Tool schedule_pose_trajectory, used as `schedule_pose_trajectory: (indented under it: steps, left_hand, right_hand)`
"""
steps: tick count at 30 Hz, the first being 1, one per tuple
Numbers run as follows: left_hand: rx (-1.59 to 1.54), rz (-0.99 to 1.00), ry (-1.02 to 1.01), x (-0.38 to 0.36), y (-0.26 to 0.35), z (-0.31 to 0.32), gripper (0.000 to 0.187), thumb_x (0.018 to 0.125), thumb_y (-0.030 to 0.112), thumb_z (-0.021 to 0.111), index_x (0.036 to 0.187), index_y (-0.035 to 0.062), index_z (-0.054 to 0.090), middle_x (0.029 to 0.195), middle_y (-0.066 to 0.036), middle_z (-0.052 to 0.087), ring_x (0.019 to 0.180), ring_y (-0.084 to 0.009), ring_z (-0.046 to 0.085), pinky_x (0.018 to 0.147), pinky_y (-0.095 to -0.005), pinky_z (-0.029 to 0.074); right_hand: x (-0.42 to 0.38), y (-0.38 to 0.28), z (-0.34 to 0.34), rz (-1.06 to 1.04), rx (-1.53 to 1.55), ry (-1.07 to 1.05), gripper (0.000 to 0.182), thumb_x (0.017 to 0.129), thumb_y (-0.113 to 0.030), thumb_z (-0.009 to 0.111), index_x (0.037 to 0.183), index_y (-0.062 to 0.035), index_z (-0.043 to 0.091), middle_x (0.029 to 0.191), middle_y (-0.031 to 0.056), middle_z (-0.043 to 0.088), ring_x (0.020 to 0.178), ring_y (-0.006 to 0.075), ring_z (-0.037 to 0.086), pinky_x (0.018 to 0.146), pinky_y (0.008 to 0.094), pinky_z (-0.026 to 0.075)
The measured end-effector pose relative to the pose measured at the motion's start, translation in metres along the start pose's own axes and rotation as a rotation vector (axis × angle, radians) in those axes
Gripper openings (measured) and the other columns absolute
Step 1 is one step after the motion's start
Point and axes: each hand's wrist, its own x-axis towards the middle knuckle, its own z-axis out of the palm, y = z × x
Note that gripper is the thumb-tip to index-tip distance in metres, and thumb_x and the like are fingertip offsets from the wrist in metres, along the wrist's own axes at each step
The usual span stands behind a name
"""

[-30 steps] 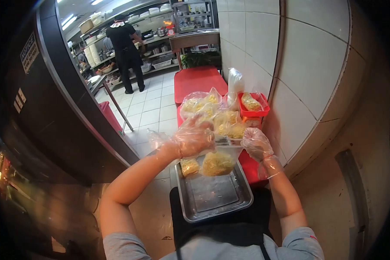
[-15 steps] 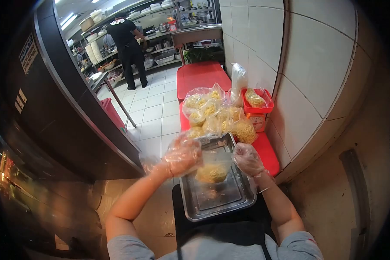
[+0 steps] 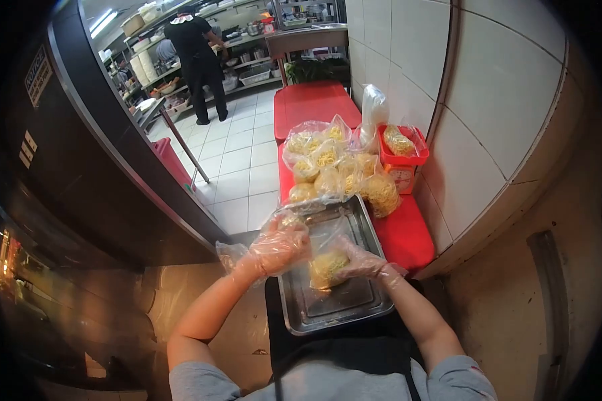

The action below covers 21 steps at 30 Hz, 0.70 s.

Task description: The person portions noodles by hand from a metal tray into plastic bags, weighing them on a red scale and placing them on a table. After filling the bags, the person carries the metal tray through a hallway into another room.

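A clear plastic bag of yellow noodles [image 3: 326, 271] hangs low over a metal tray [image 3: 301, 321], which rests across my lap. My left hand [image 3: 281, 246], in a loose clear glove, is closed around the bag's upper plastic at the tray's left side. From the right, my gloved right hand [image 3: 360, 259] cups the filled part, fingers against the noodles. Just beyond the tray, several filled noodle bags [image 3: 324, 157] sit heaped on a red bench [image 3: 405, 240].
An orange scale [image 3: 401, 177] carrying a red basket [image 3: 408, 159] with another noodle bag stands by the tiled wall. Beside it is a roll of clear plastic bags [image 3: 374, 110]. A person [image 3: 197, 60] in black stands at kitchen shelves. A dark panel [image 3: 93, 180] rises at left.
My right hand has moved from the bag's upper edge down to its filled part. The bag now hangs tilted, and my left hand keeps its hold on the plastic.
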Motion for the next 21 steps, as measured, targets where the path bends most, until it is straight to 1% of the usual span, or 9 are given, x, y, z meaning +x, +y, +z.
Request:
schedule_pose_trajectory:
  steps: [3,5,6,9,11,14,15,19,21]
  left_hand:
    - [-0.305,-0.254,0.275,-0.013,0.003,0.008,0.034,0.077,0.034,0.072,0.1,0.0126,0.061,0.098,-0.005,0.055,0.115,-0.0255,0.049,0.106,-0.0517,0.026]
    - [-0.609,-0.472,0.635,-0.028,0.013,0.051,0.063,0.069,0.035,0.08,0.119,0.0072,0.055,0.111,-0.013,0.056,0.114,-0.0327,0.05,0.102,-0.0483,0.032]
    - [-0.563,-0.556,0.664,-0.022,0.033,0.066,0.061,0.071,0.034,0.079,0.121,0.0066,0.055,0.113,-0.013,0.058,0.111,-0.0326,0.052,0.099,-0.0465,0.035]
    - [-0.632,-0.663,0.674,0.001,0.059,0.107,0.053,0.079,0.03,0.074,0.123,0.005,0.058,0.114,-0.014,0.063,0.103,-0.0305,0.059,0.088,-0.0408,0.044]
    - [-0.929,-0.535,0.573,0.006,0.035,0.141,0.044,0.083,0.028,0.071,0.119,0.0046,0.062,0.11,-0.015,0.066,0.097,-0.0269,0.063,0.083,-0.0367,0.048]
    - [-1.143,-0.63,0.485,0.009,0.02,0.136,0.025,0.092,0.015,0.06,0.111,0.0003,0.066,0.103,-0.007,0.069,0.095,-0.014,0.063,0.085,-0.0277,0.049]
    - [-1.066,-0.653,0.496,0.007,0.026,0.143,0.024,0.093,0.013,0.058,0.111,-0.001,0.065,0.1,-0.005,0.07,0.09,-0.0122,0.064,0.082,-0.0249,0.05]
    - [-1.514,-0.666,0.596,0.003,0.058,0.156,0.027,0.096,0.014,0.051,0.108,-0.0067,0.063,0.1,-0.01,0.069,0.089,-0.0145,0.065,0.084,-0.0268,0.05]
    - [-1.18,-0.761,0.534,0.002,0.062,0.181,0.03,0.097,0.018,0.048,0.11,-0.006,0.062,0.098,-0.012,0.069,0.088,-0.0166,0.065,0.082,-0.0285,0.051]
  right_hand:
    - [0.012,0.036,-0.007,0.295,0.16,0.234,0.049,0.075,-0.011,0.078,0.118,-0.001,0.058,0.11,0.0109,0.064,0.098,0.0153,0.061,0.086,0.0287,0.049]
    - [0.013,0.043,-0.011,0.281,0.138,0.287,0.023,0.078,-0.009,0.076,0.097,-0.0023,0.065,0.094,0.0072,0.068,0.086,0.013,0.063,0.078,0.0259,0.051]
    - [0.012,0.044,-0.013,0.274,0.128,0.32,0.011,0.079,-0.008,0.075,0.086,-0.003,0.068,0.085,0.0053,0.07,0.08,0.0119,0.064,0.074,0.0245,0.052]
    - [0.016,0.035,-0.013,0.163,0.097,0.331,0.009,0.079,-0.008,0.074,0.085,-0.0035,0.069,0.083,0.005,0.069,0.079,0.012,0.063,0.073,0.0251,0.05]
    - [0.019,0.016,-0.014,0.123,-0.077,0.328,0.007,0.081,-0.009,0.073,0.085,-0.0036,0.069,0.083,0.0031,0.068,0.079,0.0115,0.062,0.073,0.0245,0.049]
    - [0.015,0.004,-0.012,-0.302,-0.222,0.376,0.01,0.083,-0.012,0.072,0.085,-0.0032,0.069,0.083,0.0032,0.067,0.08,0.0108,0.062,0.073,0.0261,0.049]
    - [0.008,0.002,-0.008,-0.184,-0.07,0.369,0.012,0.084,-0.015,0.07,0.085,-0.0033,0.068,0.081,0.0038,0.067,0.076,0.0129,0.062,0.072,0.0287,0.05]
    - [-0.01,0.013,0.0,0.052,-0.483,0.304,0.017,0.088,-0.019,0.063,0.083,-0.0028,0.061,0.073,0.0062,0.065,0.068,0.0133,0.061,0.064,0.027,0.049]
    - [-0.004,0.036,0.006,0.242,-0.37,0.421,0.019,0.089,-0.021,0.061,0.082,-0.0034,0.058,0.069,0.0069,0.064,0.062,0.0136,0.061,0.059,0.0277,0.049]
